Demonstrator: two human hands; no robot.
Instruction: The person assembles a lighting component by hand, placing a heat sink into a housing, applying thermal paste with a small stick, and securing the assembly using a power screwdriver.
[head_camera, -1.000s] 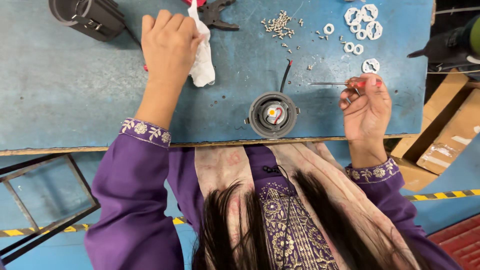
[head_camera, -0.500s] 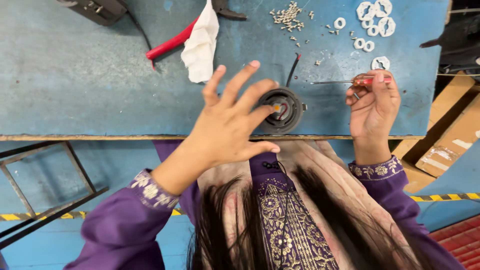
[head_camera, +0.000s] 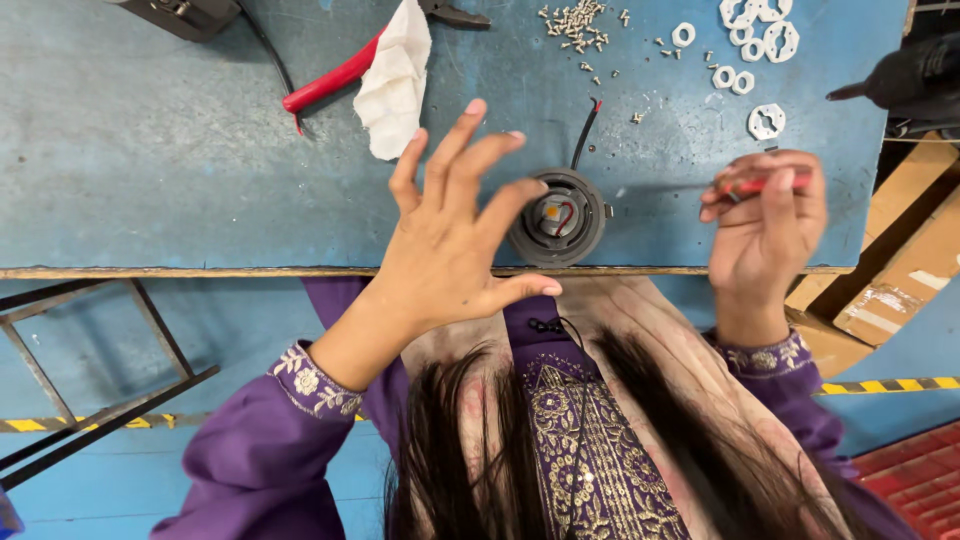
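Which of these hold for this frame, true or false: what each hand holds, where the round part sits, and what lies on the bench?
1. The left hand grips the white cloth. False: its fingers are spread and empty, and the cloth lies apart on the blue workbench.
2. The right hand holds a red-handled screwdriver. True.
3. The round grey housing sits near the bench's front edge. True.
4. The white plastic rings are stacked on the housing. False: they lie scattered at the far right.
5. Small screws lie in a loose pile. True.

Brown cardboard boxes (head_camera: 900, 270), right edge.
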